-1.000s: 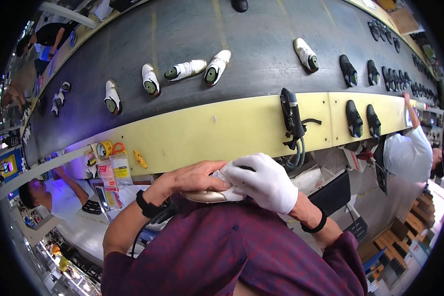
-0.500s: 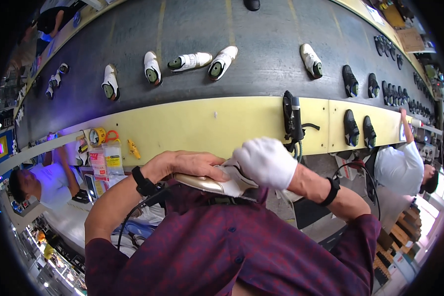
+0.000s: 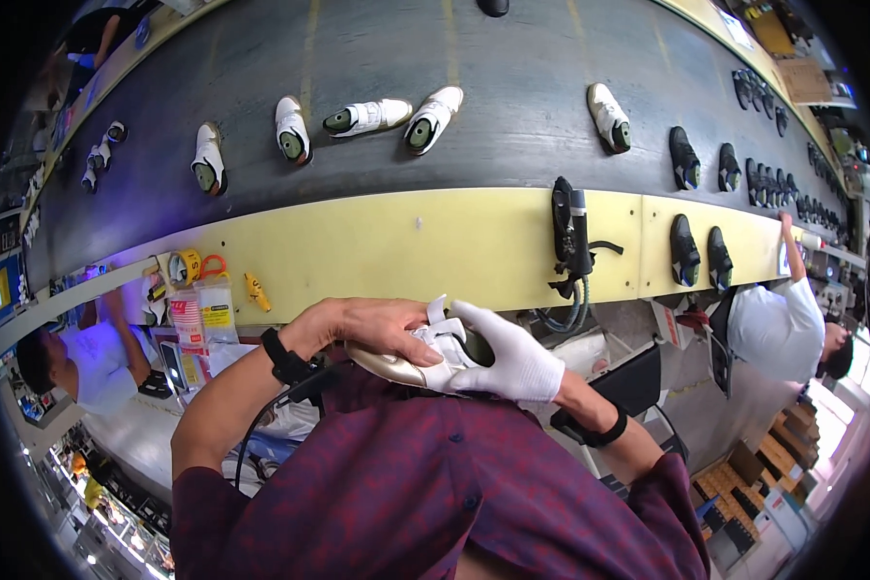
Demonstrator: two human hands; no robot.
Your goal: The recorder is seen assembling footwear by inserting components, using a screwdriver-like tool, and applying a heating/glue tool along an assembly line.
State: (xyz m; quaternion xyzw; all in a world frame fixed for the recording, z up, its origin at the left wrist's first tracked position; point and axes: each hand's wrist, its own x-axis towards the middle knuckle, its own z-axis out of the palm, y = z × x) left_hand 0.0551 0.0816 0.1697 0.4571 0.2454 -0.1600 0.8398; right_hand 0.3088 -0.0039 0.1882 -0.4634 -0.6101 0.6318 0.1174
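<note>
A white sneaker with a gold toe [image 3: 443, 350] is held close to my chest, its toe pointing left and its opening to the right. My bare left hand [image 3: 382, 329] is wrapped over the top of the front part, fingers on the upper. My right hand [image 3: 514, 360], in a white glove, cups the heel end, its thumb and fingers spread around the dark green opening. A white strap or tongue tip [image 3: 437, 309] sticks up between the hands. The sole side is mostly hidden.
Ahead runs a grey conveyor belt [image 3: 522, 126] carrying white sneakers [image 3: 433, 120] and black shoes [image 3: 685, 158]. On its yellow ledge [image 3: 358, 246] lie a black hand tool with hoses [image 3: 574, 237] and a yellow cutter [image 3: 257, 292]. People sit at both sides.
My right hand has come down from above the shoe and opened from a closed grip to cup the heel. The strap or tongue tip now stands up. My left hand keeps its hold.
</note>
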